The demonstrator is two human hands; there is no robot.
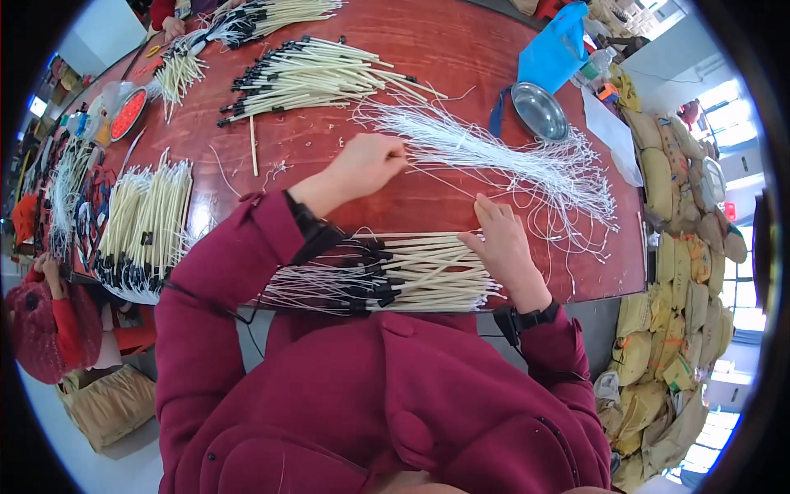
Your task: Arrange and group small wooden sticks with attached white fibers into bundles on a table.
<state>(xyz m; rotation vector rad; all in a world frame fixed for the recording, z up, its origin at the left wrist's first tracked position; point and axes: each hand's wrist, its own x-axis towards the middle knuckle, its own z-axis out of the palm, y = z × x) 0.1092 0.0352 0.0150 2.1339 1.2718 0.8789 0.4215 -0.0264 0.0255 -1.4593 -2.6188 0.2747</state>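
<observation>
My left hand (369,167) is closed, its fingertips pinching a thin white cord (443,181) over the red table. The cord slants down to the right, toward the fingertips of my right hand (504,247). That hand has its fingers stretched out and the thumb apart, close to the pale tips of a bundle of cream sticks (436,267) with black ends. White strings trail left from this bundle, which lies along the table edge before me. Just beyond my hands spreads a large bundle of white cords (494,152). Any grip among my right fingertips is too small to make out.
Another pile of cream sticks (317,78) lies farther back, and more bundles (146,210) stand at left. A metal bowl (540,111) sits beside a blue container (555,51). A red-filled tray (128,114) is far left. Other people work there. Stacked sacks (658,313) line the right.
</observation>
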